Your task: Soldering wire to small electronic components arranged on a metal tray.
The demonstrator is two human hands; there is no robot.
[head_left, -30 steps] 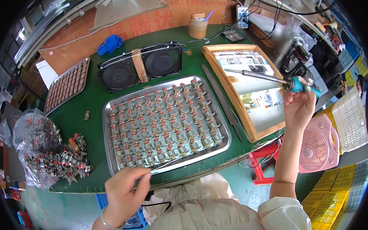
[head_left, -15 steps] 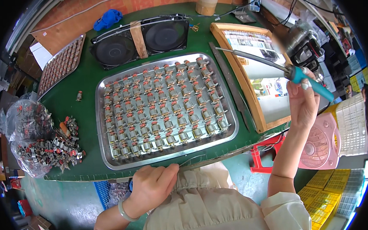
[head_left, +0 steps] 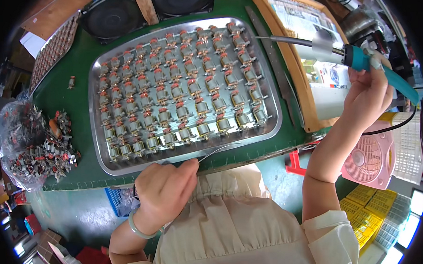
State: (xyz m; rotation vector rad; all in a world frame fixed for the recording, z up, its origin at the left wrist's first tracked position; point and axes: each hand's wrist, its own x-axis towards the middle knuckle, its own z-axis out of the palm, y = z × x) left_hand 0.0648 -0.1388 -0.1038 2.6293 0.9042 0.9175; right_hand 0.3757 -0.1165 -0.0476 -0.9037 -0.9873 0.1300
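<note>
My right hand point(head_left: 370, 87) is closed around the teal handle of a soldering iron point(head_left: 357, 58), held above the wooden frame at the right. Its thin tip points left, near the upper right side of a metal tray point(head_left: 94, 132). Rows of small motors point(head_left: 176, 92) with red ends stand in that tray. In front of the tray's near edge, my left hand point(head_left: 164, 193) pinches a thin silvery wire, likely solder wire point(head_left: 216, 149). The wire's free end reaches right, along the tray's near rim. A bangle circles my left wrist.
A plastic bag point(head_left: 18, 140) with piled small metal parts lies left, beside a lone motor point(head_left: 71, 82). A second tray point(head_left: 52, 49) and black fans point(head_left: 114, 16) are behind. A long metal strip point(head_left: 277, 75) and wooden frame point(head_left: 294, 81) border the tray's right.
The view has tipped down, so the tray and bench sit higher in the picture. My right hand still holds the soldering iron, now farther right in view; my left hand keeps its pinch on the wire.
</note>
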